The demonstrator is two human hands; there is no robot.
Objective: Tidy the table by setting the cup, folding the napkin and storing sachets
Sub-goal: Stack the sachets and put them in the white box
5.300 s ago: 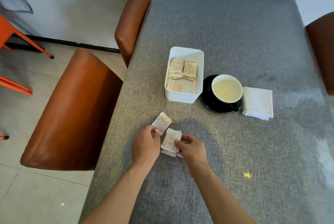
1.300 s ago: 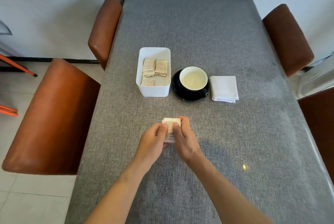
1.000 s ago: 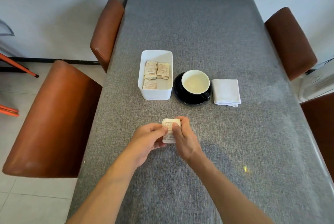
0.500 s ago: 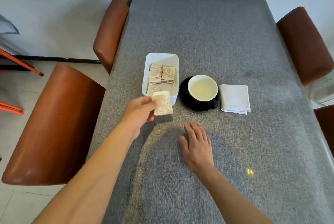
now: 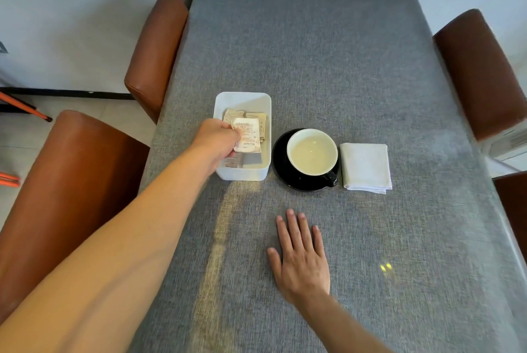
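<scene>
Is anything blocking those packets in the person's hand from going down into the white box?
Nothing visible does. The left hand holds the sachets right over the open white box, which has no lid and holds only a few other sachets.

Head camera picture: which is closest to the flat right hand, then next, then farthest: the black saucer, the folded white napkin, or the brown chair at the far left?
From the right hand:
1. Black saucer, just ahead.
2. Folded white napkin, ahead to the right.
3. Brown chair, far left corner.
</scene>
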